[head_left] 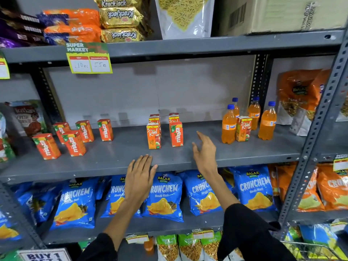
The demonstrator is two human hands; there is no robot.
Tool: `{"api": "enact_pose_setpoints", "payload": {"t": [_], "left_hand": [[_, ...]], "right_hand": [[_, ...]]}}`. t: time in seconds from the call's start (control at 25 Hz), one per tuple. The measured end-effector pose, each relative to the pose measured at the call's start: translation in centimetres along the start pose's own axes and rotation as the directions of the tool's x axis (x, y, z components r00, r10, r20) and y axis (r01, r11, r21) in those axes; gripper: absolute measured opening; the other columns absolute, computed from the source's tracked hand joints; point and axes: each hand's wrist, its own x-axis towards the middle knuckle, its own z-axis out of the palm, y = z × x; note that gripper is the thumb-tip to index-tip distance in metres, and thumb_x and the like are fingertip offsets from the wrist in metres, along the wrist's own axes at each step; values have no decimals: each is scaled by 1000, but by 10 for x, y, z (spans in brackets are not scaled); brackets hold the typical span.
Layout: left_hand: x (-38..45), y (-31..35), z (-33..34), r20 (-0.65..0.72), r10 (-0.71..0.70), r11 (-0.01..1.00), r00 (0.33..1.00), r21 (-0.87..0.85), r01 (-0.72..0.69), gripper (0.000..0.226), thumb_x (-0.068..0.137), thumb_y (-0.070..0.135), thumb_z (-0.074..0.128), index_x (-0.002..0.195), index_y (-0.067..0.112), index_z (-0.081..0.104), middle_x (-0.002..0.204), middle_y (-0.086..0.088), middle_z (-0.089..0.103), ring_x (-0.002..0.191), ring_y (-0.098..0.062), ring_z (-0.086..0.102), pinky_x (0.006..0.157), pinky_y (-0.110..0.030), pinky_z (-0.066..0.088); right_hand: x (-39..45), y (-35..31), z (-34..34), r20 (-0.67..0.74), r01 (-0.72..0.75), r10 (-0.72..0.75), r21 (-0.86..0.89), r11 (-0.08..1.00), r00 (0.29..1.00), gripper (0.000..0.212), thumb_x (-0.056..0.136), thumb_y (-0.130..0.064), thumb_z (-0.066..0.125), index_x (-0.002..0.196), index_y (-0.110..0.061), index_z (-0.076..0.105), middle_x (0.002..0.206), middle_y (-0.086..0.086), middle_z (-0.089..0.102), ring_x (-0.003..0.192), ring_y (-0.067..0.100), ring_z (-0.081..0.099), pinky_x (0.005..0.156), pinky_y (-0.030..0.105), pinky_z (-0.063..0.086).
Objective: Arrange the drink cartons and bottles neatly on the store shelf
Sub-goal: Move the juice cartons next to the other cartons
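Clearly the sorting is only partly done. On the grey shelf point(116, 159) the drinks stand in 3 loose groups, and the brands are mixed. At the left, 5 Maaza cartons point(73, 146) stand upright but scattered and turned at odd angles, not in rows. In the middle sit 4 cartons in 2 short files — a Real carton point(153, 136) in front on the left with another behind it, and a stray Maaza carton point(176, 134) in front on the right with a Real one behind. At the right, 4 Fanta bottles point(228, 127) with blue caps stand upright, all showing orange drink nearly to the neck, and a lone Real carton point(243, 129) stands among them, just beside the front-left bottle.

What seems left: pull that carton out of the bottles, gather each brand together, and square the left group into lines.

Neither hand holds anything. The left hand point(140, 176) lies flat, fingers together, fingertips resting on the front lip of the shelf. The right hand point(204, 149) hovers over the bare stretch between the middle cartons and the bottles, fingers loosely spread and empty, near the stray Maaza carton but apart from it — which group it is heading for I cannot tell.

The cartons are sealed; their contents are not visible.
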Motion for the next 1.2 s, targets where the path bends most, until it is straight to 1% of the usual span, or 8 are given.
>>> {"api": "enact_pose_setpoints", "payload": {"t": [0.08, 0.24, 0.32, 0.44, 0.6, 0.88, 1.0, 1.2], "left_hand": [[-1, -5, -2, 2, -14, 1000, 1000, -11, 14, 61, 104, 47, 27, 137, 7, 59, 138, -9, 63, 131, -27, 56, 115, -45, 37], [-1, -26, -7, 24, -35, 999, 999, 26, 34, 66, 104, 52, 24, 139, 6, 56, 141, -9, 60, 134, -27, 52, 117, -44, 34], [0, -31, -9, 33, -37, 999, 999, 38, 35, 67, 103, 54, 24, 139, 7, 57, 141, -9, 61, 134, -26, 53, 117, -44, 36], [1, -31, -9, 30, -36, 999, 999, 14, 35, 67, 103, 55, 26, 138, 8, 57, 140, -8, 61, 133, -26, 53, 115, -44, 38], [1, -33, -7, 20, -32, 999, 999, 3, 32, 67, 103, 56, 26, 139, 9, 57, 141, -8, 60, 135, -25, 52, 116, -42, 37], [1, -40, -9, 12, -1, 1000, 1000, 30, 1, 65, 105, 54, 24, 139, 9, 57, 141, -7, 60, 134, -24, 53, 118, -44, 35], [-4, -63, -12, -24, -9, 999, 1000, 39, 10, 59, 104, 50, 32, 136, 9, 59, 139, -6, 62, 132, -24, 54, 116, -43, 35], [-16, -124, -24, -65, 8, 998, 998, 59, -4, 55, 103, 47, 39, 134, 7, 60, 137, -8, 63, 129, -26, 56, 113, -46, 39]], "right_hand": [[11, -15, 19, 64, -50, 47, 46, 998, 997, 61, 92, -18, 68, 146, -6, 42, 144, 12, 52, 135, 24, 48, 110, 29, 36], [35, -24, 54, 146, -208, 198, 57, 977, 969, 83, 82, -22, 80, 145, 3, 34, 138, 23, 52, 131, 35, 50, 103, 40, 44], [42, -23, 69, 140, -259, 250, 48, 965, 958, 81, 77, -21, 84, 138, 3, 37, 128, 24, 57, 122, 38, 56, 94, 43, 51], [48, -23, 84, 98, -287, 284, 20, 958, 954, 70, 76, -18, 84, 128, 3, 43, 123, 23, 58, 117, 38, 56, 92, 46, 54], [50, -26, 85, 86, -313, 310, 21, 950, 947, 60, 76, -15, 83, 123, 2, 49, 119, 20, 60, 108, 34, 62, 76, 32, 51], [22, -35, 71, -15, -222, 224, 80, 972, 974, 49, 69, -24, 85, 104, -4, 57, 99, 13, 66, 86, 26, 66, 62, 28, 47], [-2, -56, 75, -70, -135, 145, 133, 982, 987, 51, 66, -33, 84, 103, -10, 58, 94, 6, 64, 82, 21, 63, 67, 31, 49], [-32, -111, 118, 51, -119, 113, 159, 980, 992, 47, 62, -39, 81, 96, -15, 60, 89, 3, 68, 79, 21, 65, 68, 31, 51]]}}
